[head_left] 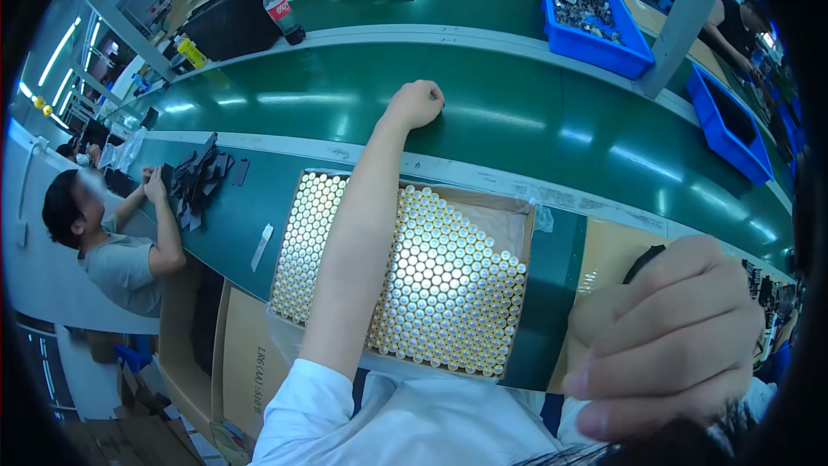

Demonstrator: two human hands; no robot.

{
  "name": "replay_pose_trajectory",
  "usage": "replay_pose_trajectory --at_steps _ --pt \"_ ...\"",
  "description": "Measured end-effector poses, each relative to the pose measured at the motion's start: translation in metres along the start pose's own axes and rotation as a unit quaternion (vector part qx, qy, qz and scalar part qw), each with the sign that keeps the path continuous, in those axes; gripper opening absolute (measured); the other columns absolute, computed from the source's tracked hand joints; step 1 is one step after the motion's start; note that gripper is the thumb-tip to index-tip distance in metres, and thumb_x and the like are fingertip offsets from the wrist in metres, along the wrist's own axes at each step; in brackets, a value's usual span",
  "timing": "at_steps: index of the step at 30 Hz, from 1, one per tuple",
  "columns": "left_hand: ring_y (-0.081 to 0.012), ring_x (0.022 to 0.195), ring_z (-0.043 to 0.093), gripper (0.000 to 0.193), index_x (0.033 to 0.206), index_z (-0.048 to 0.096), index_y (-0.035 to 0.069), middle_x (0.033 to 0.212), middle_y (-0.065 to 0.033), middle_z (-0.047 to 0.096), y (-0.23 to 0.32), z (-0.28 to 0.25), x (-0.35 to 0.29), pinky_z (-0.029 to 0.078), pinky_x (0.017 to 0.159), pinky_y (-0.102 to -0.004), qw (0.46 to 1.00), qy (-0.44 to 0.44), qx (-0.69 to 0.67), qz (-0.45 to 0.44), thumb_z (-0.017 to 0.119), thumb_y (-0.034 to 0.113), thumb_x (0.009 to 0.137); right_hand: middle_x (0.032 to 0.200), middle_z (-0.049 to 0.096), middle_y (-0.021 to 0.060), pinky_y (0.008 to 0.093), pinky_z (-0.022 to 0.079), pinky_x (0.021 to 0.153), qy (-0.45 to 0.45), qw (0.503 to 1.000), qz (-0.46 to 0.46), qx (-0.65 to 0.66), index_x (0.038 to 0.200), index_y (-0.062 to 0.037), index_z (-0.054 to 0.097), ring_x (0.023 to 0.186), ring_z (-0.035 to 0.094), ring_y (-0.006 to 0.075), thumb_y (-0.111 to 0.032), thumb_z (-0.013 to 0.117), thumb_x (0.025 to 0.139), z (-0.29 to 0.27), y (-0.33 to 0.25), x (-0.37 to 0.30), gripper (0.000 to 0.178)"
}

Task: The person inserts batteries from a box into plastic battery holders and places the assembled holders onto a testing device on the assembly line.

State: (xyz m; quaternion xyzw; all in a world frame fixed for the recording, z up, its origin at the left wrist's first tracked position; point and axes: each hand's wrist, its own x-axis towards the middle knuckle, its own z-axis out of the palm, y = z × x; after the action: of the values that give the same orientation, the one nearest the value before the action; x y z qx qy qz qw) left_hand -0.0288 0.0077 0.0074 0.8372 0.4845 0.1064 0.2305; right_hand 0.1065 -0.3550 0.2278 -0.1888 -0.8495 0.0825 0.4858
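Observation:
My left arm reaches across an open cardboard box [515, 341] to the green conveyor belt [500, 112]. There my left hand [416, 105] is closed over the belt's surface; its fingertips are hidden, and I cannot make out anything in it. Small cylindrical batteries [448, 285] stand upright in tight rows in the box, their shiny ends up. Bare cardboard shows at the box's far right corner. Large and close to the camera, my right hand [673, 336] is curled shut to the right of the box. Whatever its fingers may hold is hidden.
Black flat pieces [200, 181] lie piled on the left, near a seated co-worker [129, 242]. Blue bins [595, 22] and a cola bottle [278, 10] stand beyond the belt. A metal post [690, 17] rises at far right. Cardboard cartons [246, 354] sit lower left.

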Motion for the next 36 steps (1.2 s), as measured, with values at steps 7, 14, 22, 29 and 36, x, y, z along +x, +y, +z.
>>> replay_pose_trajectory --at_steps 7,14,22,29,36 --pt "-0.0275 0.09 0.071 0.021 0.102 0.076 0.007 0.1 -0.0104 0.076 0.006 0.0 -0.002 0.057 0.088 -0.0375 1.0 -0.009 -0.005 0.004 0.059 0.013 0.091 0.086 0.078 0.0024 0.0172 0.049 0.056 -0.003 0.999 0.026 -0.038 0.084 -0.0098 0.075 0.063 0.064 0.0079 -0.016 0.078 0.09 -0.012 -0.014 -0.009 0.009" --pt "-0.0312 0.09 0.072 0.019 0.096 0.077 0.009 0.096 -0.0096 0.077 0.001 0.002 0.002 0.058 0.086 -0.0402 1.0 -0.007 -0.012 -0.004 0.06 0.014 0.088 0.082 0.077 0.003 0.0181 0.048 0.057 0.04 0.997 0.056 0.039 0.081 -0.0092 0.075 0.061 0.064 0.0097 -0.018 0.076 0.092 -0.002 0.002 -0.017 0.015" --pt "-0.0389 0.086 0.07 0.017 0.089 0.076 0.009 0.094 -0.0143 0.077 -0.01 0.008 0.015 0.058 0.08 -0.0449 0.999 0.04 -0.006 0.034 0.062 0.017 0.084 0.077 0.076 0.0037 0.019 0.047 0.057 0.076 0.991 0.04 0.099 0.077 -0.0084 0.075 0.058 0.064 0.0119 -0.021 0.074 0.095 -0.001 0.024 -0.008 0.022" --pt "-0.041 0.082 0.069 0.017 0.089 0.072 0.008 0.09 -0.0158 0.076 -0.003 0.023 0.017 0.057 0.075 -0.0468 0.996 0.055 0.005 0.075 0.06 0.019 0.085 0.07 0.066 0.0028 0.0316 0.048 0.058 0.11 0.985 0.123 0.058 0.069 -0.0086 0.067 0.054 0.056 0.0194 -0.017 0.072 0.088 0.0 0.011 0.009 0.021" --pt "-0.0438 0.086 0.069 0.02 0.094 0.074 0.008 0.093 -0.0162 0.076 -0.011 0.025 0.007 0.057 0.077 -0.05 0.993 0.088 0.038 0.073 0.059 0.02 0.088 0.079 0.068 0.0123 0.0394 0.051 0.061 -0.176 0.956 0.221 -0.081 0.087 -0.004 0.067 0.065 0.064 0.0307 -0.014 0.064 0.092 0.06 0.063 0.025 0.012"
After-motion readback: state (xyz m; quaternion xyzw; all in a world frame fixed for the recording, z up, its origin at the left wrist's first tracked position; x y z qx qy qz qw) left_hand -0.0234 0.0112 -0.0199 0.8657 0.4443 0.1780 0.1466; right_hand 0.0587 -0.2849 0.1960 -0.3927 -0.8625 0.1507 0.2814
